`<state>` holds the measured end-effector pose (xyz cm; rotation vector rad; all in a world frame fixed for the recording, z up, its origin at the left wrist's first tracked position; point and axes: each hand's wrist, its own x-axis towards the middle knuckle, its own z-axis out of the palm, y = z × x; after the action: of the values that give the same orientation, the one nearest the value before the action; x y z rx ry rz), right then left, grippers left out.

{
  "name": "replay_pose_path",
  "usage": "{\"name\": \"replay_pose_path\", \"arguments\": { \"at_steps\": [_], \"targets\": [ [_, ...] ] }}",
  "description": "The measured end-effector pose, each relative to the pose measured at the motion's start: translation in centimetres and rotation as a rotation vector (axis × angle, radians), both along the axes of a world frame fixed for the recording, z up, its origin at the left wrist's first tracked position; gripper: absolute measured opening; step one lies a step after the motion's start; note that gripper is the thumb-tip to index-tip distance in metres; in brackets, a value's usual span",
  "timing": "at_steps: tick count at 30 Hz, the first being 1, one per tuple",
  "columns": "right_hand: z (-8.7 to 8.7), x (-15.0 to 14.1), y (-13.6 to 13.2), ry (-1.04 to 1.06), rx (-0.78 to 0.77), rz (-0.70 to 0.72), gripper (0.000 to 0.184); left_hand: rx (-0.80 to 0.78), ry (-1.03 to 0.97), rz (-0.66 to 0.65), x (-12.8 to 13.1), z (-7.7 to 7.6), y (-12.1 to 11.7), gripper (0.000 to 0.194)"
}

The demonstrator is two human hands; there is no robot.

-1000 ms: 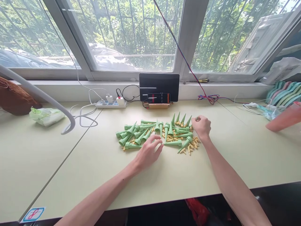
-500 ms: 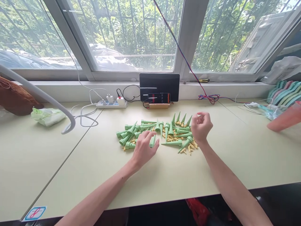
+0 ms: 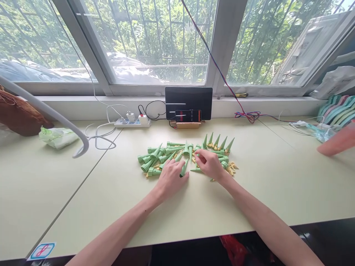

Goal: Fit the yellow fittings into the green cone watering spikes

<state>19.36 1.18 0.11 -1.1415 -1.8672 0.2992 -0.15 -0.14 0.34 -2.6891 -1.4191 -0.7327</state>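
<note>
Green plastic watering spikes (image 3: 151, 162) with ridged caps lie heaped on the table, with small yellow valve-like pieces (image 3: 232, 168) scattered among and beside them. My left hand (image 3: 172, 175) rests at the front of the heap, thumb and fingers closed around one green spike (image 3: 184, 168) whose tip points up. Over the middle of the heap is my right hand (image 3: 209, 162), fingertips pinched together above some yellow pieces; what they hold, if anything, cannot be made out. Behind it, several green spikes (image 3: 217, 141) stand upright in a row with yellow pieces at their bases.
A phone (image 3: 188, 115) leans against a dark tablet (image 3: 188, 98) at the back. A power strip (image 3: 132, 123), a white curved stand (image 3: 80, 144) and a plastic packet (image 3: 58, 137) are left. Bundled red-blue wires (image 3: 248, 116) and a pink bag (image 3: 337, 139) lie right.
My right hand has left the end of the upright row, where another spike now shows, and moved left over the heap. My left hand moved slightly left, then closed on a spike.
</note>
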Motion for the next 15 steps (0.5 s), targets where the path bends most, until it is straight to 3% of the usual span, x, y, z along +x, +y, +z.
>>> {"name": "replay_pose_path", "arguments": {
  "at_steps": [8, 15],
  "targets": [
    [-0.36, -0.04, 0.23, -0.015, -0.008, -0.042, 0.014, -0.031, -0.07, 0.037, -0.06, -0.11, 0.07, 0.012],
    [-0.57, -0.11, 0.22, -0.177, -0.09, -0.06, 0.015, -0.049, -0.282, 0.079, -0.03, 0.26, 0.24, 0.016]
  ]
}}
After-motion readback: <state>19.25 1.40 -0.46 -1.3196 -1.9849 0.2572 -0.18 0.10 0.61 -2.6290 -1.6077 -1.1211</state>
